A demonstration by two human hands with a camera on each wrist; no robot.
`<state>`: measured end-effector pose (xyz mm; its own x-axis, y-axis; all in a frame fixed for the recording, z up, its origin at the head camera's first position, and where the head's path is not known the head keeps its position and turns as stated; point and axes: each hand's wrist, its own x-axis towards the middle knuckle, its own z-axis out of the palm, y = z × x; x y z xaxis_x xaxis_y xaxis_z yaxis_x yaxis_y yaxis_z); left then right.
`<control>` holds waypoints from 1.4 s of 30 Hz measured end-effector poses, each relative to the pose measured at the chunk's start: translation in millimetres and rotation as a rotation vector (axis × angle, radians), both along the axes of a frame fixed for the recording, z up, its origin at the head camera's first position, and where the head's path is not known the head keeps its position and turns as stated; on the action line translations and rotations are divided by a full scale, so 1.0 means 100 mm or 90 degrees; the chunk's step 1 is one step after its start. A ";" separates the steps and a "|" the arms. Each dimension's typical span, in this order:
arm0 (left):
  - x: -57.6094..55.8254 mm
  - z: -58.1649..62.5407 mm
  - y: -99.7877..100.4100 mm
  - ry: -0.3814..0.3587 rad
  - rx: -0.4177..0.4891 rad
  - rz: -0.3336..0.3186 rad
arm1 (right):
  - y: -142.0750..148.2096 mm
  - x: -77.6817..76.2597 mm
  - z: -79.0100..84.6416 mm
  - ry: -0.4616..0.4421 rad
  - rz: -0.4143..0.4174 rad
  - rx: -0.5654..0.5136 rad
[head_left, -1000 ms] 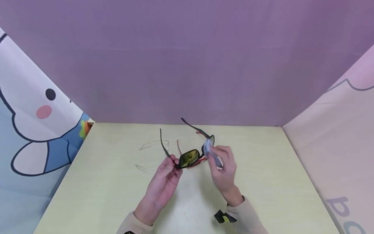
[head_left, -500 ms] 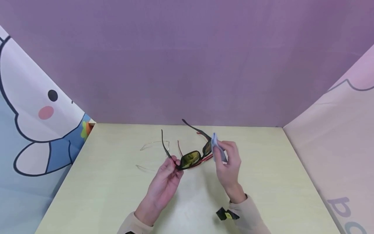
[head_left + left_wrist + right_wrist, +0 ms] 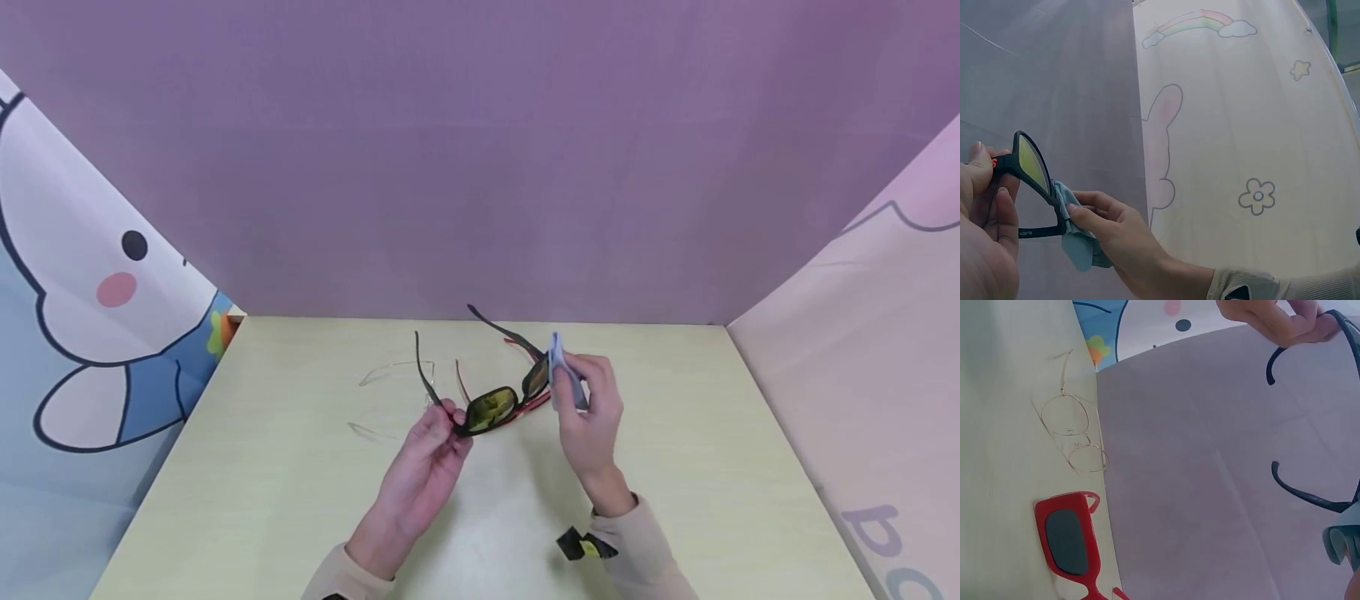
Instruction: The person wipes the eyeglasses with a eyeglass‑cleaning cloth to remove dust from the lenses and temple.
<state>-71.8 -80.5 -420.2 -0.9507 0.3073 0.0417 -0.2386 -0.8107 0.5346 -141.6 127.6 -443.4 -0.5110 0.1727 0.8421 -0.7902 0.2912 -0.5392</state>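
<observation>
- Head view: at the far left a printed sheet (image 3: pixel 82 333) with a cartoon face is hanging beside the pale table (image 3: pixel 712 467), and a purple backdrop (image 3: pixel 480 167) is standing along the table's far edge.
- Next, thin gold glasses (image 3: pixel 1065 415) are resting on the table, partly hidden behind the left hand in the head view.
- The left hand (image 3: pixel 420 467) is curling its fingers and pinching the near left corner of the black sunglasses by the hinge, thumb against fingers.
- The black sunglasses (image 3: pixel 491 409) are sitting raised above the table between the two hands, tilted, with both arms unfolded and pointing toward the backdrop; the left lens is showing yellow-green.
- Red glasses (image 3: pixel 1067 540) with dark lenses are lying on the table, partly behind the black pair from the head camera.
- A light blue cloth (image 3: pixel 569 383) is folding over the right end of the black frame, touching it; it is covering part of that lens, so exactly where it is pressing is hard to tell.
- The right hand (image 3: pixel 596 425) is pinching the cloth between thumb and bent fingers, while its beige sleeve (image 3: pixel 637 546) is running down to the bottom edge.
</observation>
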 end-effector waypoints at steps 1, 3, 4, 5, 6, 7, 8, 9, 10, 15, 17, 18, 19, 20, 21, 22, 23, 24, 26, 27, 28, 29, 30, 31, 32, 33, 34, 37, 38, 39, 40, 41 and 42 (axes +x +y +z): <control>0.00 0.00 0.00 0.000 0.000 -0.001 | 0.00 0.01 0.00 0.003 0.000 -0.001; 0.00 0.00 0.00 0.000 0.000 -0.001 | -0.03 0.04 0.00 0.020 0.007 0.004; 0.00 0.00 0.00 0.000 0.000 0.001 | -0.05 0.06 0.00 0.035 0.013 0.012; 0.00 0.00 0.00 -0.001 0.001 0.003 | -0.08 0.08 0.00 0.050 0.020 0.019; -0.01 0.00 0.00 -0.002 0.001 0.007 | -0.10 0.10 0.00 0.064 0.029 0.025; -0.01 0.00 0.00 -0.003 0.000 0.008 | -0.11 0.12 0.00 0.075 0.038 0.031; -0.01 0.00 0.00 -0.003 0.000 0.009 | -0.12 0.12 0.00 0.083 0.044 0.034; -0.01 0.00 0.00 -0.003 -0.001 0.009 | -0.13 0.12 0.00 0.085 0.047 0.033; -0.02 -0.01 0.00 -0.004 -0.002 0.009 | -0.12 0.12 0.00 0.083 0.045 0.027; -0.01 -0.03 0.02 -0.007 -0.014 0.004 | -0.04 0.04 -0.03 -0.002 0.015 -0.021; -0.01 -0.03 0.03 -0.010 -0.018 0.005 | -0.02 0.03 -0.05 -0.026 0.004 -0.033; -0.01 -0.03 0.03 -0.011 -0.018 0.006 | -0.02 0.04 -0.05 -0.028 0.005 -0.036; -0.01 -0.03 0.03 -0.012 -0.018 0.006 | -0.03 0.04 -0.06 -0.020 0.009 -0.035; -0.01 -0.03 0.02 -0.011 -0.017 0.006 | -0.04 0.05 -0.06 -0.005 0.015 -0.029; -0.01 -0.02 0.02 -0.012 -0.015 0.006 | -0.06 0.06 -0.07 0.016 0.025 -0.020; -0.01 -0.02 0.02 -0.012 -0.013 0.007 | -0.08 0.08 -0.07 0.036 0.029 -0.008; -0.01 -0.02 0.01 -0.012 -0.010 0.008 | -0.10 0.09 -0.07 0.058 0.034 0.003; -0.01 -0.01 0.01 -0.011 -0.008 0.008 | -0.12 0.10 -0.08 0.075 0.040 0.012; -0.01 -0.01 0.00 -0.010 -0.008 0.007 | -0.14 0.11 -0.07 0.095 0.046 0.022; -0.01 -0.01 0.00 -0.010 -0.007 0.007 | -0.14 0.10 -0.06 0.095 0.044 0.022; -0.01 -0.01 0.00 -0.011 -0.009 0.007 | -0.13 0.09 -0.05 0.089 0.040 0.017; -0.01 -0.01 0.00 -0.011 -0.011 0.008 | -0.11 0.07 -0.05 0.077 0.039 0.010; -0.01 -0.01 0.00 -0.012 -0.013 0.008 | -0.09 0.05 -0.04 0.059 0.034 0.004; -0.01 -0.01 0.00 -0.012 -0.016 0.008 | -0.07 0.03 -0.03 0.039 0.027 -0.002; -0.01 -0.01 0.00 -0.012 -0.017 0.006 | -0.05 0.01 -0.03 0.019 0.017 -0.009; -0.01 -0.01 0.00 -0.011 -0.017 0.004 | -0.03 0.00 -0.03 0.001 0.010 -0.015; -0.01 -0.01 0.00 -0.010 -0.016 0.003 | -0.02 0.00 -0.03 -0.013 0.002 -0.019; -0.01 -0.01 0.00 -0.005 -0.011 -0.003 | -0.02 0.01 -0.04 -0.006 0.003 -0.026; -0.01 0.00 -0.01 -0.003 -0.009 -0.004 | -0.04 0.02 -0.04 0.011 0.011 -0.022; -0.01 0.00 -0.01 -0.002 -0.007 -0.003 | -0.06 0.03 -0.05 0.033 0.020 -0.015; -0.01 0.00 0.00 -0.002 -0.005 -0.002 | -0.07 0.05 -0.06 0.057 0.027 -0.005; -0.01 -0.01 0.01 -0.002 -0.004 -0.001 | -0.08 0.07 -0.06 0.078 0.034 0.007; -0.01 -0.01 0.01 -0.003 -0.004 0.000 | -0.10 0.08 -0.07 0.097 0.039 0.016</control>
